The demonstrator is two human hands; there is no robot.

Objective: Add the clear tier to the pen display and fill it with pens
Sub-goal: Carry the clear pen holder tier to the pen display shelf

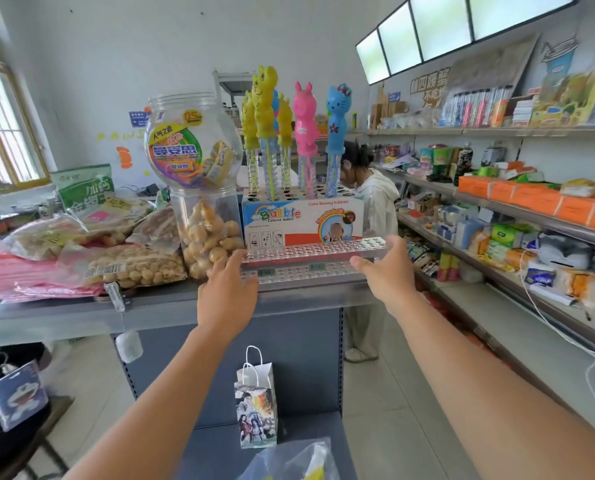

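Two hands, both yours, reach out over the grey counter (81, 315), and between them sits the work. At the far left lie pink packets (12, 271) and a bag of peanuts (133, 268), then a clear jar (209, 233) of pale round snacks with a round sweet jar (192, 140) on top of it. Just right of the jar your left hand (228, 289) meets the left end of the clear tier (309, 249), its fingers lying nearly straight against that end; where the thumb sits you cannot tell. The clear tier, dotted with rows of holes, runs level just above and behind the lower perforated step of the pen display (306, 274), which stands at the counter's front edge; whether the two touch you cannot tell. Directly behind stands the Bubble box (303, 220) with its animal-headed bubble wands (306, 126) upright in it. Your right hand (386, 271) grips the tier's right end, thumb stretched along the front and fingers curled over the far corner. Further right, a person in a pale hoodie (375, 195) stands in the aisle beside the stocked shelves (496, 271).
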